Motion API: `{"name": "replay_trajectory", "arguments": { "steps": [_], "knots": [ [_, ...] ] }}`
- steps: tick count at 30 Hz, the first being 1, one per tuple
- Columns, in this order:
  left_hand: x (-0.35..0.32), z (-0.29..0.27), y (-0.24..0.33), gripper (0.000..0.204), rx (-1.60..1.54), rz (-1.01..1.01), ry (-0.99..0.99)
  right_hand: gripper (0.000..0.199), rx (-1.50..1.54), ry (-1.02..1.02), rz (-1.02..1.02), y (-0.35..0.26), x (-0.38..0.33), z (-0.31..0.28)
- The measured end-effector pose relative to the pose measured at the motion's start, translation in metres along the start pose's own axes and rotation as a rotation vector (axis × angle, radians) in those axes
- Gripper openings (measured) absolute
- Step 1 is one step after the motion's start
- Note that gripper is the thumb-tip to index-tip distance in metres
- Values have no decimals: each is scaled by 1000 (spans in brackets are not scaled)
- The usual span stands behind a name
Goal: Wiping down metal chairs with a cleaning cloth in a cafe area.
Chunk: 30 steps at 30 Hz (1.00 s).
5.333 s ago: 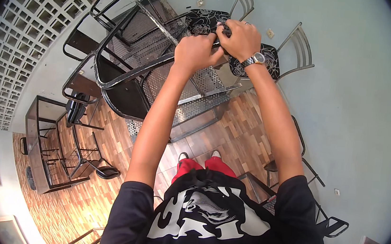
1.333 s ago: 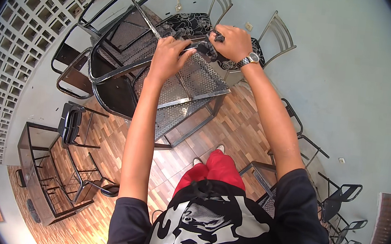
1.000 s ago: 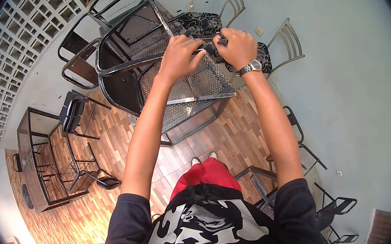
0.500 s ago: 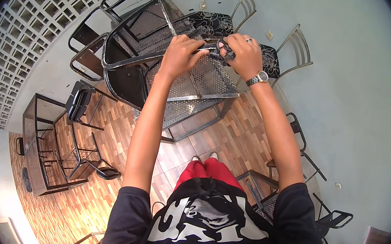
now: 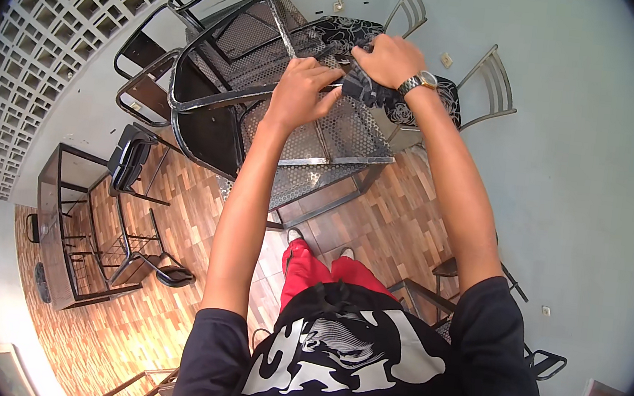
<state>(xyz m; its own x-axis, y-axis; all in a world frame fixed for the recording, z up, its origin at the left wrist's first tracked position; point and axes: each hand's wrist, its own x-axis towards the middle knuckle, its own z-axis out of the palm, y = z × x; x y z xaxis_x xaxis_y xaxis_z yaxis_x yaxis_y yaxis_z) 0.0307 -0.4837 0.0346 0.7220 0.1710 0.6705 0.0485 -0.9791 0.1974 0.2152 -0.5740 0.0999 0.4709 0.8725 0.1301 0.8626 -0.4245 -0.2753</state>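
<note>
Black metal bar in left grip

Holds the bare left arm stretched from half past six up to just short of twelve o'clock, close to straight. Slants the bare right arm in from four o'clock toward half past twelve. Sets the bare right hand beyond the bare left hand, at its two o'clock, near but not touching. Bends the left fingers over toward three o'clock, with the left thumb separate below, aimed at two. Shows the back of the right hand, with right fingers curled toward nine o'clock.
</note>
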Motion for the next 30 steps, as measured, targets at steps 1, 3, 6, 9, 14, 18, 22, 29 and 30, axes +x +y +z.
{"name": "replay_trajectory", "arguments": {
  "steps": [1,3,6,9,14,18,22,29,30],
  "knots": [
    [-1,1,0,33,0,6,1,50,18,122,-29,1,-9,10],
    [0,0,-1,32,-3,20,6,38,-14,276,-67,-1,-28,19],
    [0,-3,2,30,19,1,-6,25,16,584,-449,9,-43,39],
    [0,-6,3,30,26,-6,-5,25,-79,647,-586,22,-49,50],
    [1,-3,7,30,33,-9,-1,17,-100,680,-645,31,-51,50],
    [1,-3,4,32,63,-9,3,18,-92,733,-704,43,-50,50],
    [3,-2,5,32,54,-5,31,20,-90,666,-697,50,-51,42],
    [1,-3,4,30,50,-22,-9,19,-99,724,-631,32,-47,46],
    [2,-3,6,29,32,-25,-4,20,-91,706,-630,29,-47,46]
  ]
}}
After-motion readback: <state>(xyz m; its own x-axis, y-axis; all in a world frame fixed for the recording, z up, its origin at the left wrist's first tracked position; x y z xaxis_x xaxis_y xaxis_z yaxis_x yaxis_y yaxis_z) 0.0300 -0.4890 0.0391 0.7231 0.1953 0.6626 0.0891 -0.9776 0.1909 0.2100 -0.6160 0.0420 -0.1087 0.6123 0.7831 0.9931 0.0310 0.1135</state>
